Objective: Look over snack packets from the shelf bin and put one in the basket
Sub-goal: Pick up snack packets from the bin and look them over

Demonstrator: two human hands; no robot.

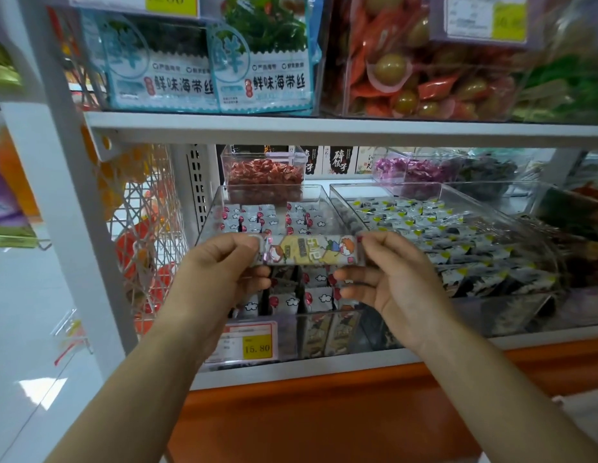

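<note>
I see a glossy, crinkled film snack packet [312,251] above the clear, smooth plastic bin [213,212]. Over the bin is a matt white metal shelf [324,128], and below it a glossy orange panel [324,416].

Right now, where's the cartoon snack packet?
The snack packet is centre of the head view, pinched at its ends by left hand and right hand, over the clear bin.

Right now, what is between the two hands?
One cartoon-printed snack packet, pinched at its ends by the left hand and the right hand; the head view shows it.
</note>
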